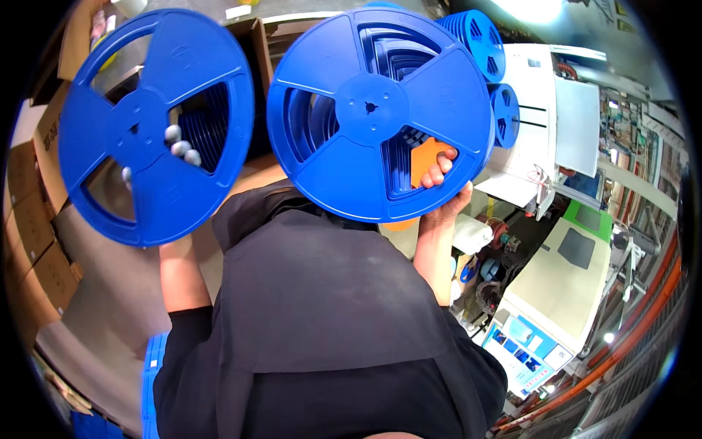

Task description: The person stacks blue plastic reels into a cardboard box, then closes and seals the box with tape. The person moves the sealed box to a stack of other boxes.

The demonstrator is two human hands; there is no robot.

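Note:
A large blue plastic reel (179, 62) with wide cut-out windows is upright at the left. My left hand (180, 148) is closed on it from behind; white-covered fingertips show through its windows, and the rest of the hand is hidden. To its right stands a group of similar blue reels (314, 170), one behind another, their edges showing through the front reel's windows. My right hand (444, 183) is closed around the lower right rim of this group, fingers curled through a window. How many reels it grips cannot be made out. Beside those fingers an orange surface (424, 161) shows.
An open cardboard box (257, 73) stands behind the left reel, with more blue reels (203, 132) inside. Smaller-looking reel stacks (479, 44) are at the far right, beside a white machine (526, 110). A beige-and-green machine (563, 271) stands nearer. Cardboard boxes (36, 219) line the left.

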